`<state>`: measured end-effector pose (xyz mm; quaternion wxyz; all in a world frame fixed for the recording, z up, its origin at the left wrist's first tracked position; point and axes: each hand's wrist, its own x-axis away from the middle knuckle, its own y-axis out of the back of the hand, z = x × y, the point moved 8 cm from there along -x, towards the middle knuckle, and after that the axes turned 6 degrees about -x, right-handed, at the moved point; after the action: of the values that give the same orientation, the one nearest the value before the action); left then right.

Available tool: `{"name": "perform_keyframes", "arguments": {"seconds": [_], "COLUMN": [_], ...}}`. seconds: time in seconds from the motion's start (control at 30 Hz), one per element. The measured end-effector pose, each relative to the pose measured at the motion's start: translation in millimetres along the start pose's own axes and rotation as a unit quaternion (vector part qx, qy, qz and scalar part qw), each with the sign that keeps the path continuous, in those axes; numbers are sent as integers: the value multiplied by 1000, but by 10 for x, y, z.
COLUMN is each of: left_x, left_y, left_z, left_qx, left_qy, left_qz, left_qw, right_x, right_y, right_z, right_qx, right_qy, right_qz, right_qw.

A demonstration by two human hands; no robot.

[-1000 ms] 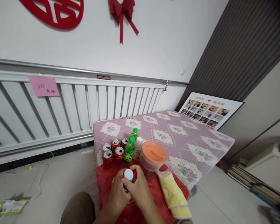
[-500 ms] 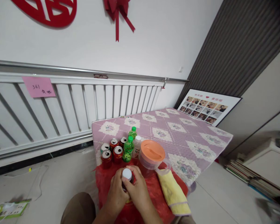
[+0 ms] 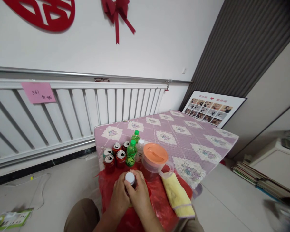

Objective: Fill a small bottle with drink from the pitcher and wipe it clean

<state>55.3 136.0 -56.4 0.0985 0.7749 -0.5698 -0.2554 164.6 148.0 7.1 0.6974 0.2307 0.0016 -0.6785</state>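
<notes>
Between my two hands is a bottle with a white cap, held upright over the red plastic sheet. My left hand wraps its left side, and my right hand closes round its right side with the thumb near the cap. Most of the bottle's body is hidden by my fingers. Just beyond my hands stand several opened drink cans, two green-capped bottles and a clear bottle with a white cap. To their right is a clear plastic jug with an orange lid.
A folded yellow cloth lies on the red sheet at the right. The purple patterned cover stretches back to a white radiator. A framed photo board leans at the far right. A power strip rests on the floor at left.
The camera view has shifted slightly, so the scene sits a little further left. Both hands keep their hold on the white-capped bottle.
</notes>
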Motion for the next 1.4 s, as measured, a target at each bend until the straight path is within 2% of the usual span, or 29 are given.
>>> {"name": "perform_keyframes", "arguments": {"seconds": [0.4,0.5,0.63,0.77,0.9,1.0,1.1,1.23,1.4], "left_x": [-13,-10,-1,10,5,-6,-18,-22,-4], "left_y": [6,27,33,40,35,45,47,36,50], "left_z": [-46,-35,-4,42,65,82,85,69,49], "left_qx": [11,7,1,-14,-11,-12,-22,-27,-34], "left_qy": [-35,-36,-28,-10,-7,-3,-5,-5,-1], "left_qz": [2,-6,-11,-19,-17,-25,-28,-22,-31], "left_qw": [999,999,1000,1000,1000,1000,999,999,999], "right_x": [11,90,298,410,284,112,-13,-32,-10], "right_y": [-10,56,360,938,1620,1956,2065,2023,1984], "right_z": [-6,-25,-151,-577,-1067,-1343,-1567,-1815,-1848], "right_qx": [4,-10,7,133,195,238,264,271,254], "right_qy": [-11,-10,26,9,-46,-89,-127,-171,-150], "right_qz": [21,17,1,-37,-89,-102,-86,-52,-71], "right_qw": [1000,1000,1000,990,976,962,952,946,953]}}
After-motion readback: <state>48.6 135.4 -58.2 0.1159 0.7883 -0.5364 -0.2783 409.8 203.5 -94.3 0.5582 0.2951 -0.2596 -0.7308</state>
